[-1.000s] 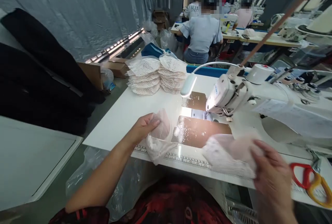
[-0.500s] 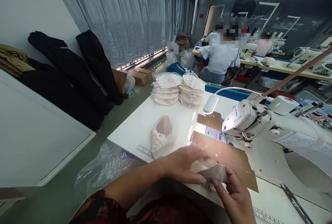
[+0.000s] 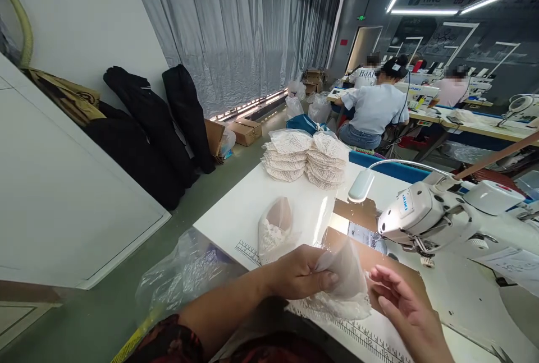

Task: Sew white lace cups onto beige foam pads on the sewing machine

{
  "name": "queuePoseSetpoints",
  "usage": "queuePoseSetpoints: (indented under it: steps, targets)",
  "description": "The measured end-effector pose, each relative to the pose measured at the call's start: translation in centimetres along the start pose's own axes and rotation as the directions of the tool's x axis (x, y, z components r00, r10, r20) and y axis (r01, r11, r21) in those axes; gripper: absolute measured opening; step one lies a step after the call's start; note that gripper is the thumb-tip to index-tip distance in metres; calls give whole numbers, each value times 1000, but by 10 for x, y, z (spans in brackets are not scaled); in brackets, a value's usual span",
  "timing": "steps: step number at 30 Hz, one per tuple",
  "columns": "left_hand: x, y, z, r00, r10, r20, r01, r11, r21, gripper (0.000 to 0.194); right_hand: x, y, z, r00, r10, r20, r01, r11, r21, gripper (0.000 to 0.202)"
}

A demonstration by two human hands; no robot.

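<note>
My left hand (image 3: 301, 274) pinches a sheer, pale cup-shaped piece with lace (image 3: 347, 281) near the front edge of the white table (image 3: 229, 211). Just right of the piece is my right hand (image 3: 398, 298), its fingers apart and slightly curled, holding nothing. Another lace-and-mesh cup (image 3: 275, 228) lies on the table beyond my left hand. Two stacks of cream lace pieces (image 3: 286, 155) stand side by side at the table's far edge.
A white sewing machine (image 3: 425, 217) with a lamp (image 3: 361, 185) stands on the right, brown cardboard (image 3: 404, 273) beside it. Scissor tips (image 3: 501, 353) show at lower right. Clear plastic (image 3: 181, 273) hangs left of the table. People (image 3: 373, 108) sit at machines beyond.
The cup piece has been opened out and raised in my left hand. My right hand has let go of it and moved right. The view has shifted, so the surroundings appear lower and further right.
</note>
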State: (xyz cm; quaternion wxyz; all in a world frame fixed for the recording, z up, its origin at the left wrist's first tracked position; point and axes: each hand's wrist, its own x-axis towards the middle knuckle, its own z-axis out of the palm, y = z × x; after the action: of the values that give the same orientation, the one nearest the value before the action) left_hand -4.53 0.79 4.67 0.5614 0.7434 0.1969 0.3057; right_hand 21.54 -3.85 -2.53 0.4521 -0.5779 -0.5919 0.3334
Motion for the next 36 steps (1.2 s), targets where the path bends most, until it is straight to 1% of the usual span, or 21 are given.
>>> queuePoseSetpoints:
  steps: [3,4,6,7,9,11,13,15,17,18,19,20,21,22,24,27,28,29,31,33,36]
  targets:
    - [3,0,-3,988,-4,154,0,1000,25,42,-5,-21,8,993,46,112,-75,962,263,64]
    - [6,-3,-1,980,-11,197,3,999,43,38,-5,-30,13,982,69,178,-119,950,288,64]
    - [11,-10,8,977,-59,204,48,997,59,29,-1,-45,20,966,85,245,-138,969,206,45]
    - [13,-16,14,981,-95,167,89,995,45,24,0,-50,22,972,44,229,-73,990,123,35]
    - [16,-28,24,986,-160,37,160,987,-7,21,2,-56,19,978,-159,135,168,984,-59,22]
    - [18,-39,31,973,-192,-127,190,981,-25,19,-1,-54,10,918,-396,-1,384,891,-244,9]
    - [16,-47,29,939,-186,-288,205,978,35,13,-9,-50,-3,839,-532,-113,462,807,-369,7]
    - [13,-48,24,905,-181,-385,237,966,101,11,-16,-49,-13,804,-556,-210,445,797,-409,12]
    - [8,-44,19,902,-241,-359,284,956,69,17,-18,-53,-17,805,-489,-336,353,850,-391,10]
    - [5,-39,18,918,-295,-264,305,952,-4,24,-16,-55,-17,818,-406,-407,246,887,-391,7]
    - [3,-34,18,934,-340,-107,330,938,-107,33,-13,-57,-15,887,-307,-344,180,917,-355,7]
    - [0,-29,19,936,-343,77,351,912,-212,40,-9,-57,-12,963,-208,-172,156,948,-277,11]
    - [-2,-23,20,923,-281,261,354,886,-299,45,-5,-56,-9,995,-98,-3,97,982,-163,15]
    - [-3,-19,21,919,-217,330,336,868,-364,52,-3,-54,-4,979,-5,201,16,999,-51,18]
    - [-3,-15,23,935,-200,292,296,893,-337,72,-3,-46,5,921,68,384,-123,985,122,22]
    - [3,-21,24,963,-268,18,268,961,-69,85,-12,-39,16,854,104,509,-296,903,311,26]
    - [5,-26,24,960,-278,-21,278,960,-18,87,-15,-39,18,836,109,538,-342,870,355,26]
    - [7,-30,24,956,-294,-10,294,956,-20,88,-18,-39,19,826,111,552,-374,841,391,25]
    - [10,-38,23,925,-355,136,374,914,-159,81,-21,-40,19,856,140,497,-390,807,444,22]
    - [11,-42,23,874,-394,285,475,819,-322,61,-22,-40,18,919,201,341,-353,803,480,28]
    - [8,-45,27,852,-427,302,521,744,-419,33,-22,-36,16,957,275,90,-282,816,505,40]
